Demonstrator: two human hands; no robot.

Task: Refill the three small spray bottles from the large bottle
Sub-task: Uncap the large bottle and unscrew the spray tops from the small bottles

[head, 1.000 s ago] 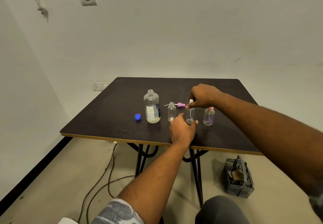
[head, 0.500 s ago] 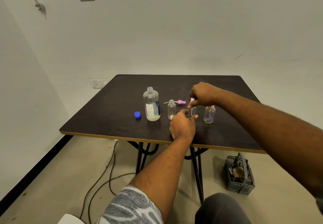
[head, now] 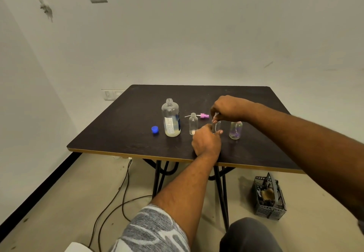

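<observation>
A: Head view, centre of frame: your left hand (head: pixel 206 143) has its fingers wrapped round the middle small bottle (head: pixel 218 126) on the counter (head: pixel 122 129).

B: And your right hand (head: pixel 228 108)?

A: Its fingers pinch the white sprayer top (head: pixel 215 115) at that bottle's neck. The large bottle (head: pixel 171 120) stands uncapped left of centre, blue cap (head: pixel 155 130) beside it; another small bottle (head: pixel 193 123) stands open, and a third (head: pixel 235 130) right of your hands

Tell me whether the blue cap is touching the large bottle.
Apart. The head view shows bare dark tabletop between the blue cap and the base of the large bottle; the cap lies alone to the bottle's left.
</observation>
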